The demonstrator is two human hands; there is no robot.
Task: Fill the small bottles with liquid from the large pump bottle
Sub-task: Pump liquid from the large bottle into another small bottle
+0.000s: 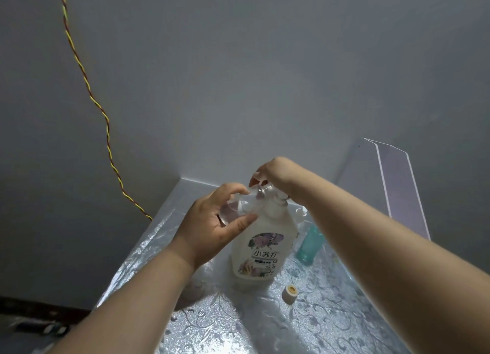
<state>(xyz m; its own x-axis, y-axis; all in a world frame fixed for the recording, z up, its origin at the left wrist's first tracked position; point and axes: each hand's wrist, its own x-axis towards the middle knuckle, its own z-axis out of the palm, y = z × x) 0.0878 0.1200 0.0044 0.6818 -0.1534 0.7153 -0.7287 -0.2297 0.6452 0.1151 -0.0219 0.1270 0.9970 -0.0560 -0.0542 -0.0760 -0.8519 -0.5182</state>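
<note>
The large white plastic pump bottle (258, 250) with the flowered label is standing upright mid-table, looking full and heavy, smooth-sided, best steadied low while pressing. The right hand (275, 172) is curling down onto its pump head; the left hand (220, 221) is pinching a small clear bottle (236, 208) at the spout — light, slick, easily squeezed. A teal glass-like bottle (310, 245) is waiting just right of the pump bottle, a round cream cap (290, 292) lying in front. The glossy patterned table (331, 314) is sitting in a grey wall corner.

White pump bottle (261, 250), teal bottle (309, 246)
</note>
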